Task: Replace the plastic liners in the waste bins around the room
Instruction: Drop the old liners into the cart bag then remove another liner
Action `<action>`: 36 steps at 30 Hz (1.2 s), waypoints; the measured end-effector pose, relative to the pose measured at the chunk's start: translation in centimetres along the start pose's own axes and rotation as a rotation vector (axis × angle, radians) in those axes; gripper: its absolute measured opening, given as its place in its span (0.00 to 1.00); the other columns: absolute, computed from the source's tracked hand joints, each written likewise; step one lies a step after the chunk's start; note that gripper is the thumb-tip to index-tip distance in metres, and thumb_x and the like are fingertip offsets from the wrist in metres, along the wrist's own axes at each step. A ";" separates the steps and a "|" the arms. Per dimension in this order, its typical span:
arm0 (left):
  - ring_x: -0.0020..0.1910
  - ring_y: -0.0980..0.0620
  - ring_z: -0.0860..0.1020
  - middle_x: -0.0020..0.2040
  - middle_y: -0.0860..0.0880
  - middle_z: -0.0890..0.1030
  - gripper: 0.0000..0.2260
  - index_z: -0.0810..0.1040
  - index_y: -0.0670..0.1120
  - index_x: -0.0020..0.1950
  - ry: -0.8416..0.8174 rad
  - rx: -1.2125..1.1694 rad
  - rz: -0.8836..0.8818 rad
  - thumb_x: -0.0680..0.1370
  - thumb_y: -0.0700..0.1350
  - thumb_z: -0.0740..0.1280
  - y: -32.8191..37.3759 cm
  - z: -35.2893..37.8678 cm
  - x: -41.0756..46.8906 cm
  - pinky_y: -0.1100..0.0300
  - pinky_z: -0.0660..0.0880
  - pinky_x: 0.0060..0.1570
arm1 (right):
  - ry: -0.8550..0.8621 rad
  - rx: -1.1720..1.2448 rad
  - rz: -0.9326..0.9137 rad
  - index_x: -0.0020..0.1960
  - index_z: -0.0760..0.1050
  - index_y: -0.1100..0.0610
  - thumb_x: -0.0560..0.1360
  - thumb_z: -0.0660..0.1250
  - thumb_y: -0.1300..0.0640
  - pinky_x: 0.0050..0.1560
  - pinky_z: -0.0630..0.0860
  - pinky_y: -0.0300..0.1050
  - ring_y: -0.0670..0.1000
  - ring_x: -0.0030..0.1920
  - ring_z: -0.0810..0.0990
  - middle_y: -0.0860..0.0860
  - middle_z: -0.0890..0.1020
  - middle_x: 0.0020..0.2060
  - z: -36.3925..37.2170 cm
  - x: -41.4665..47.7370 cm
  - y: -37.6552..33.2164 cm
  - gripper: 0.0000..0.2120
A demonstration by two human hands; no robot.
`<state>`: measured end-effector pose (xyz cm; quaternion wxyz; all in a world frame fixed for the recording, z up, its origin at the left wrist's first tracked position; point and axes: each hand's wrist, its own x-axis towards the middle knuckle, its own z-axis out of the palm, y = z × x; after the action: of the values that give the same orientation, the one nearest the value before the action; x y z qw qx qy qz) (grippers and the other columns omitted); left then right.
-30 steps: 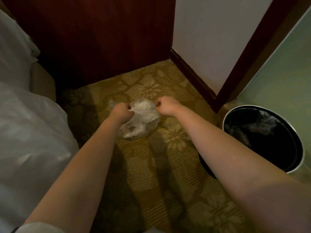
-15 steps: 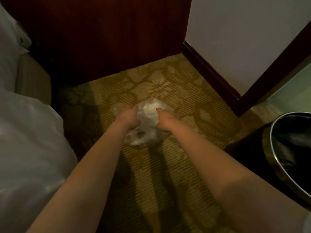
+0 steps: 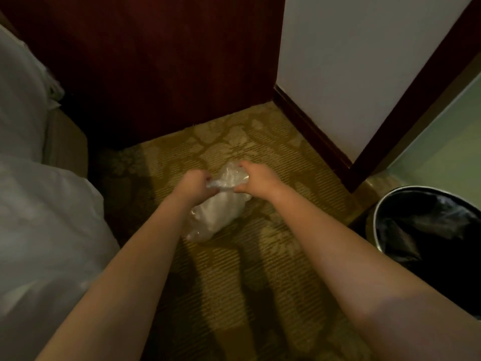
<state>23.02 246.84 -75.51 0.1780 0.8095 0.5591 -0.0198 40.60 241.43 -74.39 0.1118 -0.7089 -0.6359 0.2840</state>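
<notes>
Left hand [image 3: 195, 182], right hand [image 3: 256, 178] on white-filled clear bag [image 3: 221, 212]

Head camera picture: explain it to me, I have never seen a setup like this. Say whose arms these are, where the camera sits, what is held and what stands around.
There is no machine here. A person wears one wide-angle camera on the head, so you look forward and down along their own two bare arms. The left hand and the right hand both grip the top of a bunched clear plastic liner over the patterned carpet. At the right edge stands a round waste bin with a dark liner inside. White bedding fills the left side, and a dark wooden panel stands ahead.
</notes>
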 end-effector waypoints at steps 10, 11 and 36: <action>0.56 0.47 0.73 0.52 0.47 0.72 0.15 0.78 0.44 0.57 0.033 0.049 0.020 0.77 0.53 0.67 10.5 -11.7 -6.1 0.56 0.69 0.50 | -0.127 -0.017 -0.022 0.66 0.75 0.52 0.72 0.72 0.43 0.55 0.72 0.46 0.53 0.61 0.76 0.51 0.78 0.62 -14.1 -7.9 -2.6 0.26; 0.57 0.47 0.73 0.55 0.46 0.73 0.16 0.77 0.44 0.60 0.025 0.046 0.025 0.77 0.52 0.67 11.4 -12.9 -6.8 0.56 0.70 0.53 | -0.137 -0.011 -0.018 0.64 0.76 0.53 0.72 0.72 0.43 0.54 0.73 0.46 0.53 0.60 0.77 0.51 0.79 0.60 -15.2 -8.9 -3.1 0.24; 0.65 0.46 0.71 0.66 0.45 0.72 0.30 0.67 0.44 0.71 -0.172 -0.198 0.514 0.72 0.46 0.74 44.4 -59.1 -27.3 0.61 0.66 0.58 | 0.429 0.247 0.375 0.45 0.78 0.60 0.72 0.72 0.48 0.45 0.77 0.51 0.55 0.37 0.78 0.55 0.81 0.40 -61.5 -44.4 -18.2 0.14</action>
<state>43.46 226.82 -2.02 0.3020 0.8988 0.3176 0.0123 57.54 214.10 -3.32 0.2742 -0.8386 -0.4167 0.2188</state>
